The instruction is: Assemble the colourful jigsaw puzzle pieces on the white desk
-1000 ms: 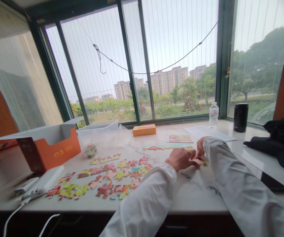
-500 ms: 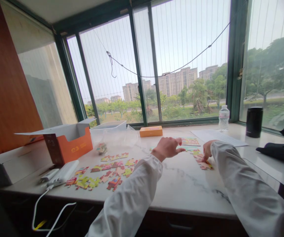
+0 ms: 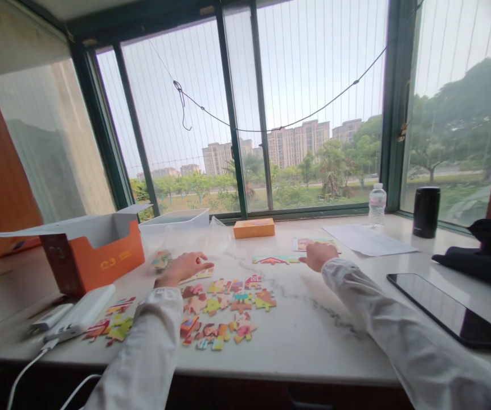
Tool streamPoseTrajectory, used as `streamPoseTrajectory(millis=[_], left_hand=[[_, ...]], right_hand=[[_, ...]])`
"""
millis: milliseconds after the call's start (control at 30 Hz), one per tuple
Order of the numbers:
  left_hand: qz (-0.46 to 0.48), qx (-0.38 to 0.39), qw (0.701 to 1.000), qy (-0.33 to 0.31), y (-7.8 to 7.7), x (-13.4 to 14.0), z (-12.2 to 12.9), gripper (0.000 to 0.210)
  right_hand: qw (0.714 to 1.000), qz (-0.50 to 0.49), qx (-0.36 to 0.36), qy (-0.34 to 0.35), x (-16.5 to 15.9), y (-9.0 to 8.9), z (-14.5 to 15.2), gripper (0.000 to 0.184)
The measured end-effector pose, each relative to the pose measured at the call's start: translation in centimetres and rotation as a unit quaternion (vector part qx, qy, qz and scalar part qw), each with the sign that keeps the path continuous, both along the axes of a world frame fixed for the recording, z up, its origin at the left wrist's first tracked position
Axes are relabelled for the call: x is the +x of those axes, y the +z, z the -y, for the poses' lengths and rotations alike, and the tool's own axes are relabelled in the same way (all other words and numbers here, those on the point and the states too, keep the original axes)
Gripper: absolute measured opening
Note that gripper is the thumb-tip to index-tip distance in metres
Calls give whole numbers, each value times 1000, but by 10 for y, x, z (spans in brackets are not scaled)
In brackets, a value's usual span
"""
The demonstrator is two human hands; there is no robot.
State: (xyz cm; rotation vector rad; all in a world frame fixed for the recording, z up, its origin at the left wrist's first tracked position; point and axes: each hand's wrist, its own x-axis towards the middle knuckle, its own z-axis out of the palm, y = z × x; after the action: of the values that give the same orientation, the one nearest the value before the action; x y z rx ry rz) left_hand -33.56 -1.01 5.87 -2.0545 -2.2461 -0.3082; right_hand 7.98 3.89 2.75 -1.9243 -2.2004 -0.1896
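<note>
On the left part of the table, my left hand [image 3: 185, 266] hovers at the far edge of the loose jigsaw pieces [image 3: 215, 304], its fingers loosely spread and nothing visible in them. My right hand [image 3: 320, 256] is farther right, fingers bent together and pointing down at the right end of a joined strip of puzzle pieces [image 3: 275, 259]. Whatever those fingertips hold is hidden. Behind that hand lies a flat colourful picture card [image 3: 303, 244], partly covered by it. More pieces [image 3: 115, 327] lie left of my left forearm.
An orange open box [image 3: 109, 256] and a clear plastic tub [image 3: 175, 219] stand at the left, near white charging blocks [image 3: 77, 313]. By the window are a small orange box [image 3: 254, 228], paper [image 3: 369, 240], a water bottle [image 3: 377, 205] and a black cup [image 3: 426, 212]. A phone [image 3: 450, 307] lies right.
Both hands have moved left, my left hand to above the loose pieces. The pieces that were under my right hand no longer show there. The phone, earlier mostly behind my sleeve, is now visible.
</note>
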Motion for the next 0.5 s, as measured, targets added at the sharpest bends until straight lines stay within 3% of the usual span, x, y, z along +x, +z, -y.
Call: streamPoseTrajectory(millis=[67, 167, 267, 333, 400, 500], left_hand=[[9, -8, 1000, -25, -8, 0, -2, 41], [30, 4, 996, -81, -12, 22, -1, 44], [56, 5, 981, -184, -13, 52, 2, 47], [60, -2, 974, -219, -12, 62, 3, 46], [57, 0, 979, -193, -10, 55, 1, 43], [52, -9, 994, -99, -9, 19, -3, 43]], right_hand=[[1000, 4, -4, 28, -16, -1, 6, 42], [996, -2, 2, 85, -37, -6, 15, 48], [988, -19, 2, 156, -54, -14, 22, 41], [980, -28, -1, 196, -62, -20, 25, 37], [975, -30, 10, 222, -66, -25, 27, 34], [969, -26, 37, 243, -68, -29, 27, 32]])
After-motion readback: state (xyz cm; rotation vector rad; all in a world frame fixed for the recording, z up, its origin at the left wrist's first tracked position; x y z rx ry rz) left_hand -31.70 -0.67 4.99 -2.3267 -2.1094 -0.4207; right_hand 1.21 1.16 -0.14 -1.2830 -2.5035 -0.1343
